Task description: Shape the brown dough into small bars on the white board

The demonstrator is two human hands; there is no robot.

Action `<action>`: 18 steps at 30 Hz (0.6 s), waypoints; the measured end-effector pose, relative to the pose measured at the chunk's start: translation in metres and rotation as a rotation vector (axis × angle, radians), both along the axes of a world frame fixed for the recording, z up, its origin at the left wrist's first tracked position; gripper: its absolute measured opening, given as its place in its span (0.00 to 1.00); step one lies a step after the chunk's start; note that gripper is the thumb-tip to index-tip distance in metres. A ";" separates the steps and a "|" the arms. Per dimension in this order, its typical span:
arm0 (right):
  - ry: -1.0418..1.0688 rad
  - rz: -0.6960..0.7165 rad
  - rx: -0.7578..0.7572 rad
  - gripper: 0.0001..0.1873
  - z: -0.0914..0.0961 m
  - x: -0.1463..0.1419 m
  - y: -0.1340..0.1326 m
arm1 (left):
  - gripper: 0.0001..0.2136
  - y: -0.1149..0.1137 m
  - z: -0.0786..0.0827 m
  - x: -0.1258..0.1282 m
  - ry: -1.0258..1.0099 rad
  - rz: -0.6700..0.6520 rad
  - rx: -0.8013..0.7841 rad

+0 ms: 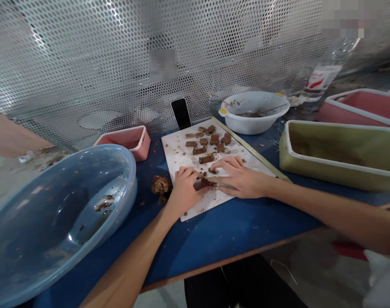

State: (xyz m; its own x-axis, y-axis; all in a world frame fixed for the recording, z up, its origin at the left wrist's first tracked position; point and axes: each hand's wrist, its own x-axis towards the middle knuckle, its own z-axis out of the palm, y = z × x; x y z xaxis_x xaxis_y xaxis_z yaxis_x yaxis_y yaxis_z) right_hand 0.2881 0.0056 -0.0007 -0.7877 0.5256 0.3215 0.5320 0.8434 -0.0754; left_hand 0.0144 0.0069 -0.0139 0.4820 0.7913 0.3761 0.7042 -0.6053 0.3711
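A small dark brown lump of clay (205, 183) lies low over the front part of a white board (177, 149), between my two hands. My left hand (187, 188) curls around its left end, thumb and fingers closed on it. From the right, my right hand (235, 177) pinches the other end with thumb and forefinger, its remaining fingers bent over the board. Just beyond are several shaped brown clay pieces, among them a block (206, 158) and a notched piece (214, 139). Crumbs are scattered around them. My fingers partly hide the lump.
A crumbly brown mass (161, 185) sits left of the board. A large blue basin (118, 156), pink tub (145, 143), phone (181, 114), white bowl (249, 126), green tub (326, 169) and bottle (321, 79) stand around. A yellowish strip (251, 149) edges the board; perforated metal rises behind.
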 end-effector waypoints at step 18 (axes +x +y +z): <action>-0.052 0.083 0.123 0.25 -0.003 0.004 0.003 | 0.10 0.000 0.001 0.001 -0.007 -0.005 -0.019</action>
State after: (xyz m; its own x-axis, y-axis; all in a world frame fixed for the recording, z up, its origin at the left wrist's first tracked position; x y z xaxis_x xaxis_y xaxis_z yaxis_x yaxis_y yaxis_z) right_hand 0.2925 0.0090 -0.0040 -0.8440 0.4170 0.3373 0.4602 0.8860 0.0564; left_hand 0.0152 0.0069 -0.0129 0.4833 0.7961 0.3644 0.6985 -0.6015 0.3878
